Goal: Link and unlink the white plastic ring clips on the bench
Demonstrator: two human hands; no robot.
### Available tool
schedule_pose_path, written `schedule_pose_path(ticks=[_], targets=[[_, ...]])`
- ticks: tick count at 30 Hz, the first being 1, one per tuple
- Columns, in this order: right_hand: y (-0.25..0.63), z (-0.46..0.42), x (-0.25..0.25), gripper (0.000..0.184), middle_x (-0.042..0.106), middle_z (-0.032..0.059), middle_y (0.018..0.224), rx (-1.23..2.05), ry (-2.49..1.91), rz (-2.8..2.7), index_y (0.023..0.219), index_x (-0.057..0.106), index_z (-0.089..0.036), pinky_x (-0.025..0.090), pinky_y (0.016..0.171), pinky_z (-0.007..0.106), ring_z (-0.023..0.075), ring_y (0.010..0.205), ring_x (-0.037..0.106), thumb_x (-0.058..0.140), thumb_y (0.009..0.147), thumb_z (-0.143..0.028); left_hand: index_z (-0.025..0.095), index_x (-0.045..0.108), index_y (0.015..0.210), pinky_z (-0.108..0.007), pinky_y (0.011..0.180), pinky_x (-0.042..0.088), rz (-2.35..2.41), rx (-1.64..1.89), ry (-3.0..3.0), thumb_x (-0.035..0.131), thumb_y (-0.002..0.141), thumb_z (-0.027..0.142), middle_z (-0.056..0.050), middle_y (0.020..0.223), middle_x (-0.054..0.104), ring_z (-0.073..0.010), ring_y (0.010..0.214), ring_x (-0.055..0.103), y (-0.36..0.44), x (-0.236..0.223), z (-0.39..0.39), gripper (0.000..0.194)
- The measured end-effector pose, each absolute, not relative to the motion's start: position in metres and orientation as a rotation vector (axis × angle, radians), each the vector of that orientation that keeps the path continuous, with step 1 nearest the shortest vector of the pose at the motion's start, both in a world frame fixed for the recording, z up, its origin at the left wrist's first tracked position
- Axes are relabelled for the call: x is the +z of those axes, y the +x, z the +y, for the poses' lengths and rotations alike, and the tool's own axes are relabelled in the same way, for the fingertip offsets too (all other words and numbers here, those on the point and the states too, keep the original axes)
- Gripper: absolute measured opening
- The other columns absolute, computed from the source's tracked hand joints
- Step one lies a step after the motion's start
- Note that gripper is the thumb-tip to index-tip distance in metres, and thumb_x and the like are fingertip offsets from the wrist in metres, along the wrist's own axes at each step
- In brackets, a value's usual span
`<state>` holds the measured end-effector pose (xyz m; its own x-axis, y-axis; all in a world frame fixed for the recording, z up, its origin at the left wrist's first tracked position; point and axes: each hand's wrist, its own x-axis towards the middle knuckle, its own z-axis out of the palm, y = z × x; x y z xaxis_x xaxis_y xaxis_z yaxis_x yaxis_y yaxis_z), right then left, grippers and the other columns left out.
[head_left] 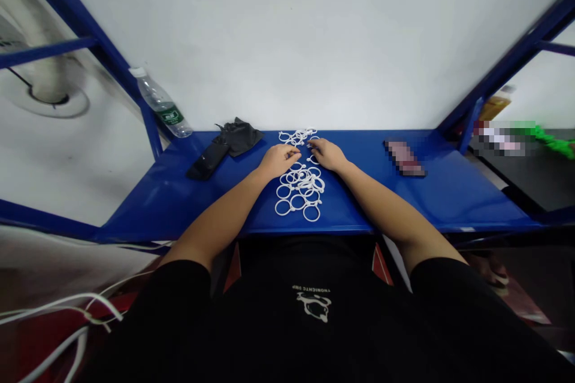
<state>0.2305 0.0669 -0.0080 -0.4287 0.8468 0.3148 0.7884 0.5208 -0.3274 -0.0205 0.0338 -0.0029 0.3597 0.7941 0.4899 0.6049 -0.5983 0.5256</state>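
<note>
White plastic rings [283,207], several of them with small round knobs, lie on the blue tabletop in front of me. They form a loose pile between my forearms and a smaller cluster of rings [298,137] near the wall. My left hand [278,161] is at the left side, between the two groups, its fingers curled together above a ring. What its fingertips hold is hidden. Opposite, my right hand [329,154] has bent fingers, with the tips pinched at a white ring by the far cluster. A narrow gap separates the two hands.
To the left are a black phone [208,160], a black cloth pouch [240,136] and a plastic water bottle [162,106] leaning by the blue frame. A pixelated pinkish phone-shaped object [405,158] lies at the right. The white wall [291,60] bounds the table's back.
</note>
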Motion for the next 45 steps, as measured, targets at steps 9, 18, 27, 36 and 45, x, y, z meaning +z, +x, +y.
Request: schedule_pose_path(ticks=[9, 18, 27, 36, 45], targets=[[0.24, 0.054, 0.006, 0.041, 0.083, 0.0128, 0.122, 0.228, -1.462, -2.361, 0.139, 0.079, -0.02, 0.058, 0.092, 0.037, 0.0288, 0.105, 0.077, 0.065, 0.101, -0.022, 0.022, 0.087, 0.107, -0.032, 0.08, 0.059, 1.19, 0.89, 2.409, 0.079, 0.098, 0.029, -0.005, 0.096, 0.083, -0.0182, 0.08, 0.073, -0.016, -0.003, 0.029, 0.014], [0.238, 0.038, 0.006, 0.043, 0.086, 0.0089, 0.11, 0.269, -1.161, -2.203, 0.143, 0.075, -0.02, 0.058, 0.082, 0.035, 0.0224, 0.08, 0.076, 0.064, 0.103, -0.031, 0.02, 0.082, 0.13, -0.038, 0.091, 0.061, 1.258, 0.952, 2.375, 0.076, 0.103, 0.028, -0.007, 0.106, 0.083, -0.0207, 0.088, 0.075, -0.016, -0.005, 0.032, 0.029], [0.222, 0.016, 0.012, 0.042, 0.086, 0.0099, 0.118, 0.276, -0.965, -2.259, 0.146, 0.075, -0.021, 0.058, 0.084, 0.033, 0.0205, 0.084, 0.076, 0.056, 0.111, -0.034, 0.023, 0.086, 0.11, -0.037, 0.091, 0.06, 1.204, 1.216, 2.46, 0.075, 0.104, 0.026, -0.006, 0.099, 0.083, -0.0221, 0.093, 0.076, -0.016, -0.005, 0.03, 0.014], [0.217, 0.017, 0.011, 0.026, 0.084, 0.0102, 0.1, 0.181, -0.98, -2.174, 0.113, 0.079, -0.021, 0.056, 0.081, 0.035, 0.0238, 0.083, 0.074, 0.058, 0.109, -0.035, 0.024, 0.086, 0.105, -0.042, 0.096, 0.059, 1.197, 1.266, 2.554, 0.072, 0.106, 0.028, -0.007, 0.102, 0.086, -0.024, 0.095, 0.08, -0.009, -0.003, 0.022, 0.014], [0.22, 0.017, 0.012, 0.021, 0.081, 0.0075, 0.092, 0.135, -1.041, -2.182, 0.108, 0.074, -0.022, 0.05, 0.074, 0.032, 0.0226, 0.076, 0.072, 0.056, 0.108, -0.034, 0.024, 0.084, 0.107, -0.04, 0.098, 0.059, 1.192, 1.202, 2.453, 0.068, 0.108, 0.03, -0.006, 0.104, 0.085, -0.0242, 0.099, 0.079, -0.006, -0.008, 0.028, 0.017]])
